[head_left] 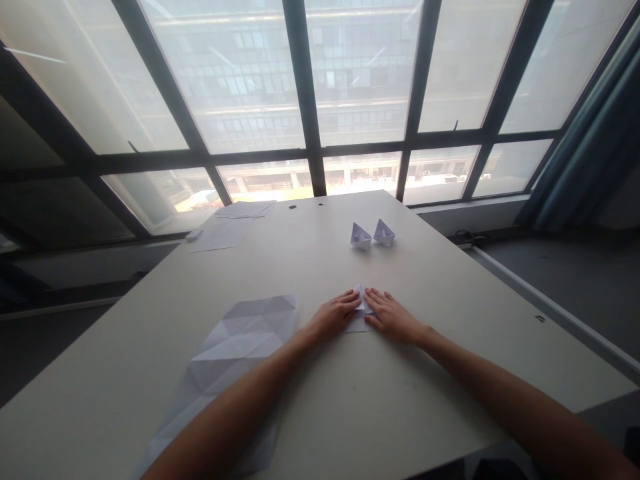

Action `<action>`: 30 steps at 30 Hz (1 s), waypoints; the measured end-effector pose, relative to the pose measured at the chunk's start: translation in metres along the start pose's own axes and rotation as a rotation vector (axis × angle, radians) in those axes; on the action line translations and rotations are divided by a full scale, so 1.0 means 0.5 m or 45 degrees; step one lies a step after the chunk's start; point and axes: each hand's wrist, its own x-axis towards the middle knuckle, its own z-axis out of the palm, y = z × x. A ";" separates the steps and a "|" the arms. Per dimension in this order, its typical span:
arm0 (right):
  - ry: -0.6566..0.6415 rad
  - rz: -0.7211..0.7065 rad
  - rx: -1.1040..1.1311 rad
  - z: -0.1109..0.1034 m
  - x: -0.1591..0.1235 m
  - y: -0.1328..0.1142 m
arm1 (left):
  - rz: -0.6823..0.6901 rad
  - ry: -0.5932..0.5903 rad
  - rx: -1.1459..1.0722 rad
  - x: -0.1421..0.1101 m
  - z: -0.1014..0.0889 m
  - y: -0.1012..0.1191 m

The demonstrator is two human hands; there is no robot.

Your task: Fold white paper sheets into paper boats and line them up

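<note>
Obs. from beside the table (310,267); clock centred on the paper, 12 o'clock toward the window (363,73).

8 to 9 o'clock: creased sheet (240,333), lg., spread out w/ grid of fold lines; L forearm crosses over it, hiding part. 10 o'clock, far end: loose sheets (220,235), flat, several overlapping.

9 o'clock, at the paper: L hand (340,312), palm down, fingers released and extended, laid on paper's L side. Not clenched.

Centre: paper (357,325), sm., white, folded, flat on table, pointed end to 12 o'clock, straight edge to 6. Middle shows between hands; rest covered.

Approx. 12 o'clock: L boat (361,238), folded white paper, standing. R boat (384,233), sim., just beside it, nearer 1 o'clock.

3 o'clock, at the paper: R hand (391,317), fingers likewise released and extended, pressing paper's R side, thumb on lower part.

2 o'clock, beyond table: curtain (583,147), dk. blue.
</note>
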 end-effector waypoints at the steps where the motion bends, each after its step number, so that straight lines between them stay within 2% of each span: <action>1: 0.003 0.000 -0.004 0.001 0.000 0.000 | 0.005 -0.004 0.010 0.000 -0.001 0.001; 14: -0.012 -0.030 -0.031 -0.005 -0.002 0.002 | 0.166 0.023 0.068 -0.009 -0.003 -0.006; 23: -0.013 -0.037 0.037 -0.007 0.002 0.008 | 0.253 -0.071 0.140 -0.006 -0.023 0.015; 30: 0.206 -0.106 0.037 -0.029 0.003 0.012 | 0.336 -0.066 0.059 -0.003 -0.028 0.022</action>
